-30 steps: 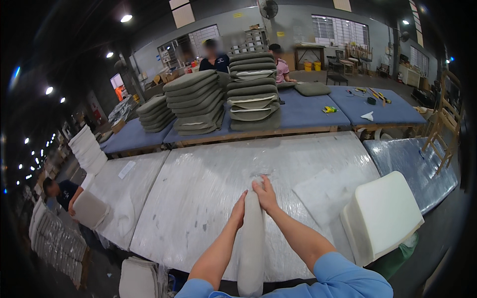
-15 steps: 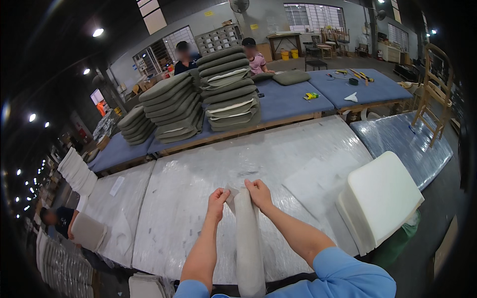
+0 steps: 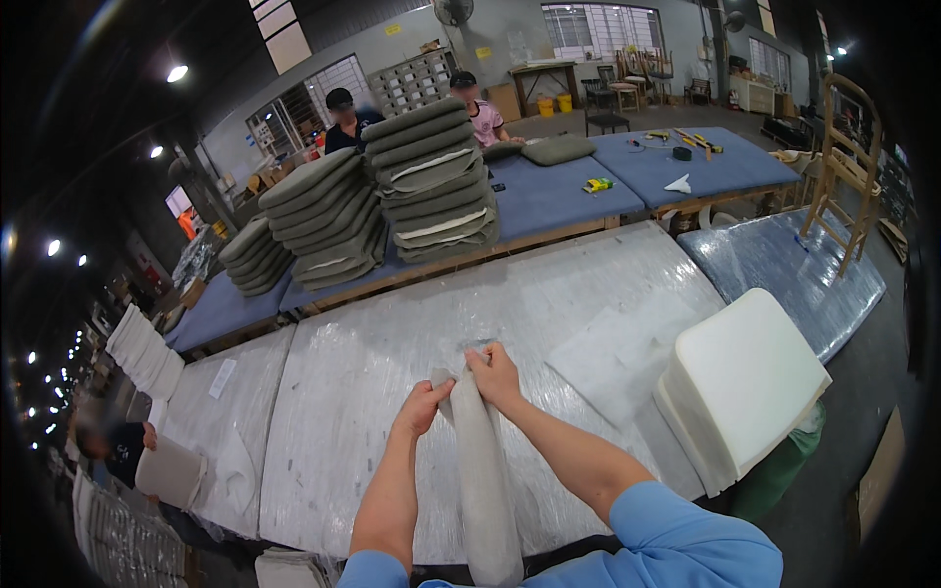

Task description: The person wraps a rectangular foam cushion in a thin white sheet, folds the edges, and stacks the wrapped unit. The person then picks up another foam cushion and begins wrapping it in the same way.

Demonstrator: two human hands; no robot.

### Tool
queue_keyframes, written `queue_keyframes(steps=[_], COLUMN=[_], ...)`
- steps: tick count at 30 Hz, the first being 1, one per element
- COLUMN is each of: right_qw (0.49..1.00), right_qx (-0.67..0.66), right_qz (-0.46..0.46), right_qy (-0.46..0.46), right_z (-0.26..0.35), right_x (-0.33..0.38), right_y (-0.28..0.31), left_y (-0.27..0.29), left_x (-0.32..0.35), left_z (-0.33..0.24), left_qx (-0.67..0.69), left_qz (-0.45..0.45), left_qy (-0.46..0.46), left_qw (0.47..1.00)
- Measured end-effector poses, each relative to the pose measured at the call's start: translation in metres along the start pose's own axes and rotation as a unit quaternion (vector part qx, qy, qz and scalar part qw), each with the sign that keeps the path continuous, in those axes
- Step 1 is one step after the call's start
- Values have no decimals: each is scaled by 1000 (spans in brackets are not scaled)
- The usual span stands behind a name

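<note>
A long, light grey fabric roll (image 3: 483,480) lies lengthwise in front of me, its near end against my body and its far end between my hands. On that end's left side, my left hand (image 3: 423,407) is closed on a loose flap of the cloth. My right hand (image 3: 496,376) pinches the cloth at the tip, slightly farther out. What is inside the roll is hidden. Under it is a worktable (image 3: 363,392) wrapped in clear plastic film.
White foam seat pads (image 3: 750,363) are stacked at right, beside a thin white sheet (image 3: 613,363). Beyond, stacks of grey cushions (image 3: 431,176) stand on a blue table (image 3: 564,201). Two people sit behind it; another person at left holds a pad (image 3: 169,470). A wooden chair frame (image 3: 848,176) stands far right.
My right hand has shifted slightly left and outward over the roll's tip; my left hand has come down a little. The loose cloth looks more gathered, and the view has turned slightly.
</note>
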State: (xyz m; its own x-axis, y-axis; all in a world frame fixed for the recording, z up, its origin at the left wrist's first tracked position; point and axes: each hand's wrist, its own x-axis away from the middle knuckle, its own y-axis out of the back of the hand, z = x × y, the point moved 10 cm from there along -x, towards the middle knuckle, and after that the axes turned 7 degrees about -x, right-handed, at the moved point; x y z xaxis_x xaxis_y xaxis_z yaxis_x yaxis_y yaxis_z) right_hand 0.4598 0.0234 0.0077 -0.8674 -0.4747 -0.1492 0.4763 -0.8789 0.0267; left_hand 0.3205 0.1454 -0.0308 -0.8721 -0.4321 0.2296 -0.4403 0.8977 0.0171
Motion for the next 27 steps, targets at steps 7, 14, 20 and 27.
queue_keyframes(steps=[7,14,20,27], right_qw=[997,999,996,997], right_qx=[47,5,44,15], right_qz=[56,-8,55,81], right_qy=[31,48,58,-7], right_z=[21,25,46,32], right_x=[-5,-12,-15,-11], right_y=[-13,-1,-16,-7], left_y=[-6,-32,-25,-35], left_x=[-7,-19,-32,-36], left_z=[4,4,11,14], left_qx=[169,189,143,204], left_qz=[-9,-23,4,7], left_qy=[-46,-6,26,4], left_qw=[984,982,989,979])
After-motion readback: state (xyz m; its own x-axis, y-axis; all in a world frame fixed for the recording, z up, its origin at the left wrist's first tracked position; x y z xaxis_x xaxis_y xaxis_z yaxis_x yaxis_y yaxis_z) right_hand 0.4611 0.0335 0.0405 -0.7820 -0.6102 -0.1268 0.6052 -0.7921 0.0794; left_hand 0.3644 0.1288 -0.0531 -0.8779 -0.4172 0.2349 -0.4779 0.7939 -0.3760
